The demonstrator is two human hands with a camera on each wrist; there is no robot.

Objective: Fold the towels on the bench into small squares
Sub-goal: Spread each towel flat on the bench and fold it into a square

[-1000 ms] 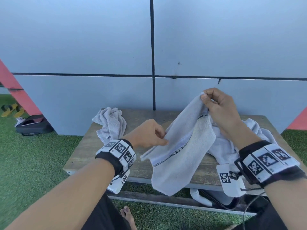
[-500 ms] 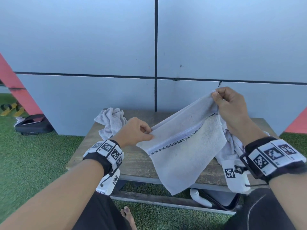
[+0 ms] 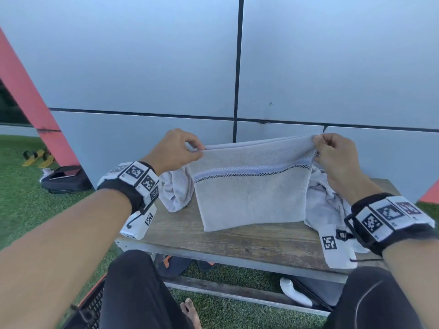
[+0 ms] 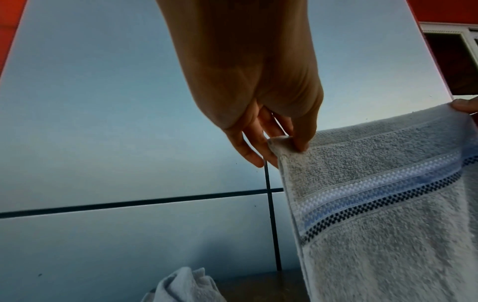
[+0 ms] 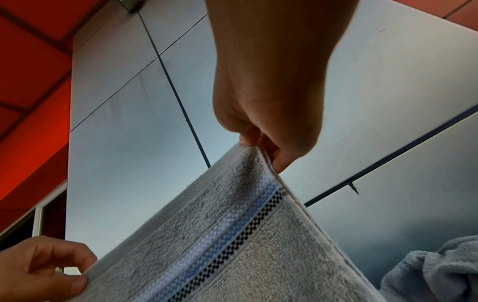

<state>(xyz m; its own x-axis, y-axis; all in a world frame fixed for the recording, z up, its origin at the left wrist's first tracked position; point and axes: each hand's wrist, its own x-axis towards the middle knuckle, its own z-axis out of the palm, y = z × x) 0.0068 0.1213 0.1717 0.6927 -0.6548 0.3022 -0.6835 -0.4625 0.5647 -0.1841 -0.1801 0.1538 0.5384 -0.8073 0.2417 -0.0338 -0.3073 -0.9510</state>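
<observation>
A pale grey towel [image 3: 251, 191] with a blue and black woven stripe hangs stretched flat above the wooden bench [image 3: 237, 243], its lower edge touching the top. My left hand [image 3: 175, 148] pinches its upper left corner [image 4: 280, 146], and my right hand [image 3: 332, 150] pinches the upper right corner [image 5: 254, 152]. A crumpled towel [image 3: 173, 191] lies on the bench behind the left side. Another rumpled towel [image 3: 325, 205] lies at the right, partly hidden by my right wrist.
A grey panelled wall [image 3: 332, 67] rises right behind the bench. Green turf [image 3: 21, 210] surrounds it, with a black case [image 3: 66, 179] and yellow sandals [image 3: 38, 157] at the left. Shoes [image 3: 175, 264] and a white object [image 3: 294, 293] lie under the bench. A black crate [image 3: 92, 307] stands by my left leg.
Both hands rose and drew apart. The towel went from a slanted, sagging drape to a flat sheet with a level top edge. My left hand climbed most.
</observation>
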